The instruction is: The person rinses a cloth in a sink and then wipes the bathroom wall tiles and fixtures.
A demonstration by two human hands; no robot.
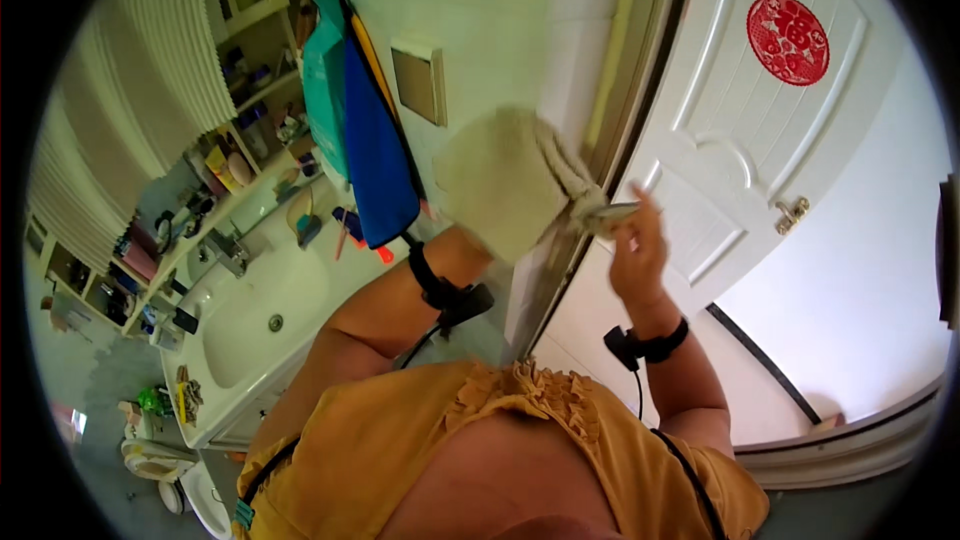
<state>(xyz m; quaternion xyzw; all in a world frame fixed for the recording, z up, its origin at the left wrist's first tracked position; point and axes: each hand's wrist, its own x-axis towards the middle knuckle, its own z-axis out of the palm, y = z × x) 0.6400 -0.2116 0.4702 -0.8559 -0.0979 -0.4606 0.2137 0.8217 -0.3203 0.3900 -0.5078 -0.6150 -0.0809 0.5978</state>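
Note:
A beige cloth item (505,180), blurred by motion, hangs in front of me near the wall and door frame. Its right side is bunched into folds. My left forearm (455,258) reaches up to its lower left edge, and the cloth hides my left hand, fingers included. At the bunched end, my right hand (638,245) is closed with a finger pointing up. It pinches a narrow greyish end of the item (612,212); I cannot make out whether that end is cloth or something stiffer.
To the left stands a white washbasin (240,340) with a tap (232,252), below cluttered shelves (250,165). Blue and teal cloths (375,160) hang on the wall beside a square switch plate (420,83). A white door (720,155) with a metal handle (792,214) stands ajar at right.

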